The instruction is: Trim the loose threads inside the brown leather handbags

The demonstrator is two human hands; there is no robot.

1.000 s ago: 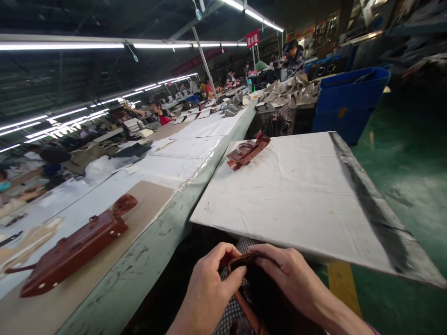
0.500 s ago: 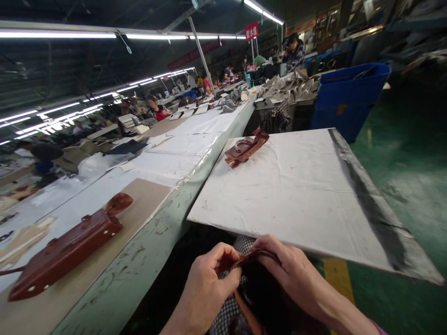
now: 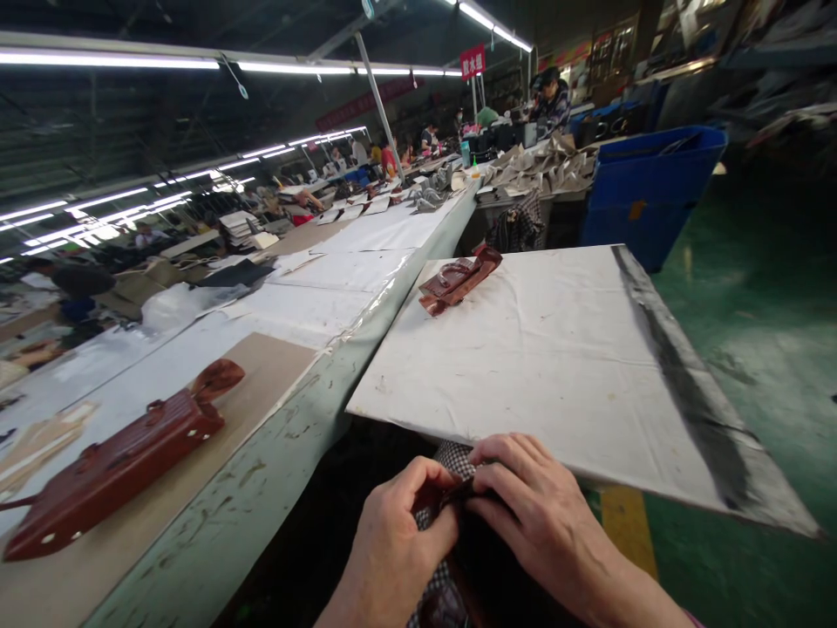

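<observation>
Low in the view, my left hand pinches the edge of a dark brown leather piece between thumb and forefinger. My right hand grips the same edge from the other side, fingers bent over it. The rest of the piece hangs into shadow and is mostly hidden by my hands. Glossy brown leather shows below, above a black-and-white checked cloth on my lap; whether it is the same piece I cannot tell.
A white-covered board juts out ahead, with a small brown leather bag on it. On the long table to the left lies a larger brown leather bag. A blue bin stands beyond the board. Several people work farther off.
My hands have come closer together. The right fingers have shifted and curled further over the leather edge, so less of it shows. The view has shifted slightly.
</observation>
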